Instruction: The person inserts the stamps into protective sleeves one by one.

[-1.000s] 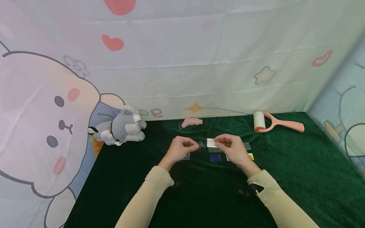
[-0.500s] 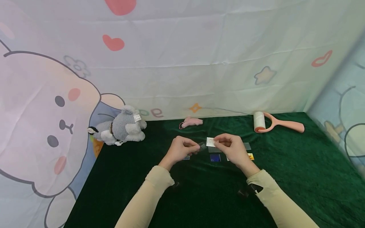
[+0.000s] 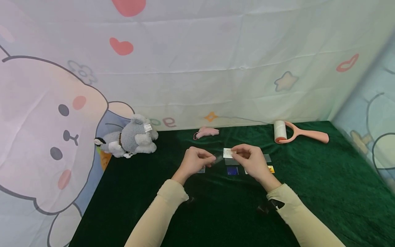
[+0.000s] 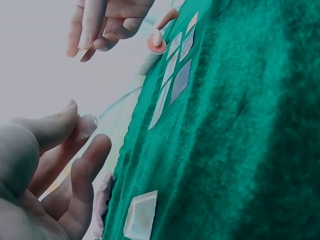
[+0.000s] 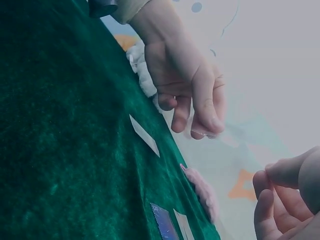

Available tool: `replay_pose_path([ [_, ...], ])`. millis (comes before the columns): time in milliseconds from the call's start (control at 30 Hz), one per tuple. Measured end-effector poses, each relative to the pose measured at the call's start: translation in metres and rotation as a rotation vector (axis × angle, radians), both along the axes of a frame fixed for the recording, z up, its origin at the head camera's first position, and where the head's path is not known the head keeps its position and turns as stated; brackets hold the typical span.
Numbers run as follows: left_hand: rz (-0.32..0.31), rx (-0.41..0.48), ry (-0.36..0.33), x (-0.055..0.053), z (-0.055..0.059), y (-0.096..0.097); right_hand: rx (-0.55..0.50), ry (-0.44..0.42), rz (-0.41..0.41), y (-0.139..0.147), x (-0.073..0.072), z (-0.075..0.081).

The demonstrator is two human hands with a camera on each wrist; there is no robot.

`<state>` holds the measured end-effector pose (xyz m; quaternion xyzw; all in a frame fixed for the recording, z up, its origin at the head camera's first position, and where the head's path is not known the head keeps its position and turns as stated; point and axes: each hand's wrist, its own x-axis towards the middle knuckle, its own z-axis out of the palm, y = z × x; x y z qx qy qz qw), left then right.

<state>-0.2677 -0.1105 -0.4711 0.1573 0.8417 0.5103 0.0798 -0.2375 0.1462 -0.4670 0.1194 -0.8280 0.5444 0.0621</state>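
In the head view my left hand (image 3: pixel 194 161) pinches a small clear plastic sleeve (image 3: pixel 218 158) between thumb and index finger. Facing it, my right hand (image 3: pixel 251 162) pinches a small white card (image 3: pixel 227 153) by its right edge. Both hands are held above the green cloth, and a short gap parts the sleeve from the card. Beneath them lie a blue card (image 3: pixel 232 171) and a flat clear sleeve (image 3: pixel 231 161). A yellow card (image 3: pixel 271 169) and a greyish sleeve (image 3: pixel 267 158) are partly hidden by my right hand. Another card (image 3: pixel 202 169) peeks out by my left hand.
A pink plush toy (image 3: pixel 206 132) lies at the back edge of the green cloth (image 3: pixel 222 212). Behind and to the left is a grey plush toy (image 3: pixel 134 137). At the back right is a lint roller (image 3: pixel 280 132) with a peach handle. A printed curtain hangs behind.
The white card has risen slightly in my right hand. The clear sleeve has shifted its tilt a little in my left fingers. Both hands stay in nearly the same place.
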Motion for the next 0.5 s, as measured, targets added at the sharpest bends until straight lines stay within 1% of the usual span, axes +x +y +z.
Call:
replay_pose_path([
  [167, 0.008, -0.005, 0.011, 0.0004, -0.0018, 0.0002, 0.003, 0.009, -0.005, -0.0008, 0.0004, -0.0019],
  [367, 0.016, -0.002, -0.007, 0.0018, -0.0011, 0.0024, 0.028, 0.036, -0.014, -0.0025, 0.0005, -0.0004],
  [500, 0.015, -0.005, -0.014, 0.0019, -0.0002, 0.0035, 0.036, 0.051, -0.006, -0.0027, -0.0001, -0.0011],
])
